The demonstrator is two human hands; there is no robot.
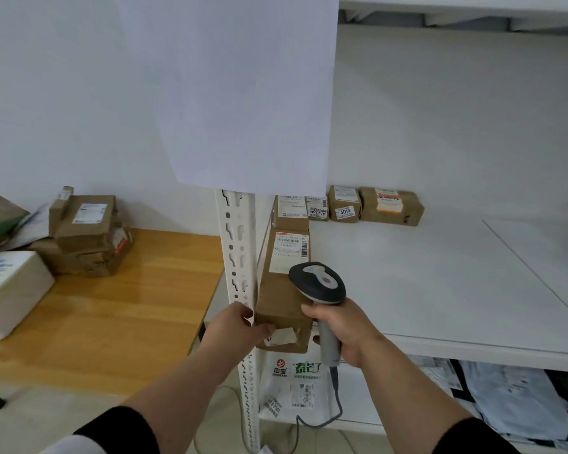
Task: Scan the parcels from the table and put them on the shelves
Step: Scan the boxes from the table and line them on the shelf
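Head view: left hand [240,326] grips long parcel [284,290] on shelf [440,290]; right hand [338,329] grips scanner [318,283].

Left hand [240,326]: bare; no glove, ring or watch visible.
Right hand [341,332]: bare; no glove, ring or watch visible.
Forearms: both uncovered from wrist to well above mid-forearm.
Left sleeve [122,432]: black fabric, pushed up toward the elbow, rounded bunched edge.
Right sleeve [473,437]: black fabric, same length, ends near the elbow.
Other clothing: pale white patch [74,446] at bottom edge beside the left sleeve; garment type cannot be told.
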